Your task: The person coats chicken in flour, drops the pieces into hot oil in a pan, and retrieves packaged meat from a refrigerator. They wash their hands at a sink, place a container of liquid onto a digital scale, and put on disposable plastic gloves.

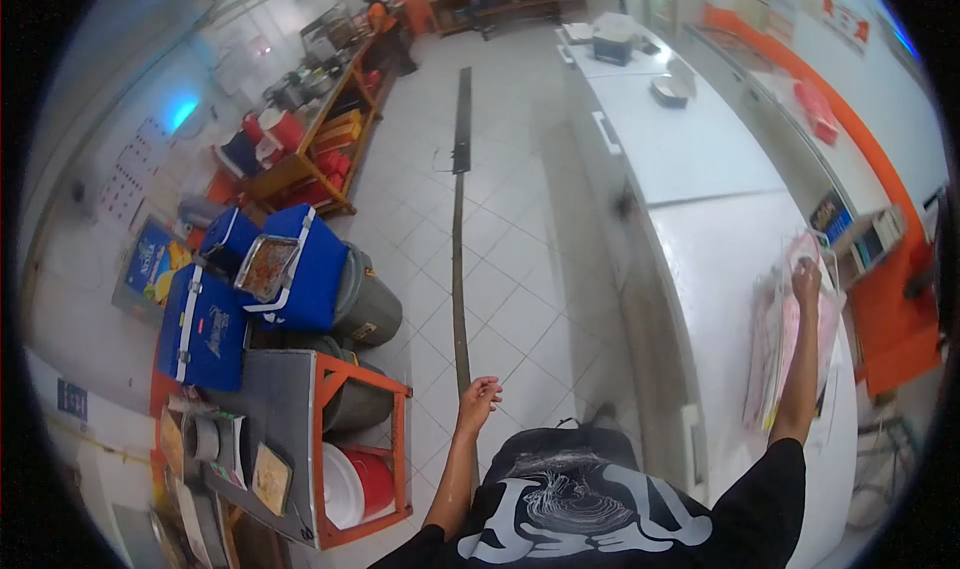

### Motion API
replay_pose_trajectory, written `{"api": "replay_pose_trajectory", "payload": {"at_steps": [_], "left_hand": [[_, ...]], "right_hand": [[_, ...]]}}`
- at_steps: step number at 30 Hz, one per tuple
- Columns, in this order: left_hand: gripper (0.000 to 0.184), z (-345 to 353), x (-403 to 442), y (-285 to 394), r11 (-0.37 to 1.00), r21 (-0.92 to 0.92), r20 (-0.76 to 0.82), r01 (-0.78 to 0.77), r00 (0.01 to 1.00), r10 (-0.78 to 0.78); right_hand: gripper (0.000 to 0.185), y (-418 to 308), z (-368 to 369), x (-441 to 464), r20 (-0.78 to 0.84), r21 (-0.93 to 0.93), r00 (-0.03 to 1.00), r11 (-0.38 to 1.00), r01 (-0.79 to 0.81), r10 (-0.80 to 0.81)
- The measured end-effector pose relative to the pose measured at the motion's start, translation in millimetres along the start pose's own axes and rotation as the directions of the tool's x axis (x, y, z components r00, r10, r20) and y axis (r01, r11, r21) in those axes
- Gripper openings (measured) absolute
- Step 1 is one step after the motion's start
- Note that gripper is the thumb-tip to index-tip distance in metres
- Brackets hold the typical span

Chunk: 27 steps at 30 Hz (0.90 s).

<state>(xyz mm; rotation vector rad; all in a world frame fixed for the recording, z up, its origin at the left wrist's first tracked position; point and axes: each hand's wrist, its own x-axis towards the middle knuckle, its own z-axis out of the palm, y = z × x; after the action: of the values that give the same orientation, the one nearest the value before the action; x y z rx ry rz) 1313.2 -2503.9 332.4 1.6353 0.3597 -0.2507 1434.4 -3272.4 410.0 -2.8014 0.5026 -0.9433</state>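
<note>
My left hand (480, 399) hangs in front of my body above the tiled floor. Its fingers are loosely curled and apart, with nothing in them. Stretched out to the right, my right hand (806, 281) is closed at the far end of a stack of pink and white plastic bags (765, 354). That stack lies on the white counter (690, 259). A small dark spot shows by the right fingers, too small to make out.
To the left, blue cooler boxes (200, 329), a foil tray (268, 267) of food, grey bins (368, 304) and an orange-framed table (275, 399) line the aisle. A dark floor channel (458, 269) runs ahead. A person (385, 29) in orange stands far off.
</note>
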Motion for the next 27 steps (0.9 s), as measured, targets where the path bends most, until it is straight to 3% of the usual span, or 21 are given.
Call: {"api": "replay_pose_trajectory", "payload": {"at_steps": [1,3,4,6,8,11,17,20,23,26,27], "left_hand": [[0.028,10,-1,9,0.999,0.035,0.015,-0.021,1.0,0.02],[0.029,10,2,9,0.999,0.029,-0.008,0.026,1.0,-0.026],[0.028,17,8,2,0.998,0.02,-0.026,0.059,0.998,-0.059],[0.027,29,13,-12,0.992,0.029,-0.055,0.125,0.991,-0.123],[0.026,45,19,-17,0.982,0.055,-0.075,0.182,0.981,-0.178],[0.025,61,28,-14,0.974,0.086,-0.08,0.212,0.975,-0.205],[0.024,86,53,7,0.981,0.121,-0.06,0.155,0.987,-0.148],[0.024,92,59,21,0.985,0.125,-0.049,0.121,0.992,-0.115],[0.025,98,67,22,0.982,0.134,-0.03,0.131,0.991,-0.128],[0.025,102,72,27,0.981,0.158,0.0,0.112,0.994,-0.114],[0.025,103,76,31,0.982,0.165,0.012,0.093,0.995,-0.097]], "right_hand": [[0.018,29,28,23,0.111,-0.137,0.993,0.991,-0.011,0.026],[0.02,90,86,36,0.229,-0.249,0.955,0.937,0.245,-0.189],[0.019,115,117,44,0.223,-0.411,0.943,0.854,0.32,-0.246],[0.02,126,127,51,0.324,-0.456,0.926,0.825,0.334,-0.195],[0.02,101,97,47,0.541,-0.253,0.841,0.95,0.184,-0.019],[0.015,73,86,41,0.479,-0.426,0.867,0.901,0.089,0.14],[0.013,72,69,39,0.466,-0.254,0.876,0.929,0.27,-0.127],[0.011,56,43,32,0.225,-0.075,0.958,0.977,0.2,-0.179],[0.004,20,-3,35,0.177,0.037,0.975,0.991,0.129,-0.133],[0.005,8,-26,45,0.033,-0.005,0.999,1.0,0.003,-0.003],[0.006,-16,-48,54,-0.082,-0.048,0.981,0.982,-0.18,0.176]]}}
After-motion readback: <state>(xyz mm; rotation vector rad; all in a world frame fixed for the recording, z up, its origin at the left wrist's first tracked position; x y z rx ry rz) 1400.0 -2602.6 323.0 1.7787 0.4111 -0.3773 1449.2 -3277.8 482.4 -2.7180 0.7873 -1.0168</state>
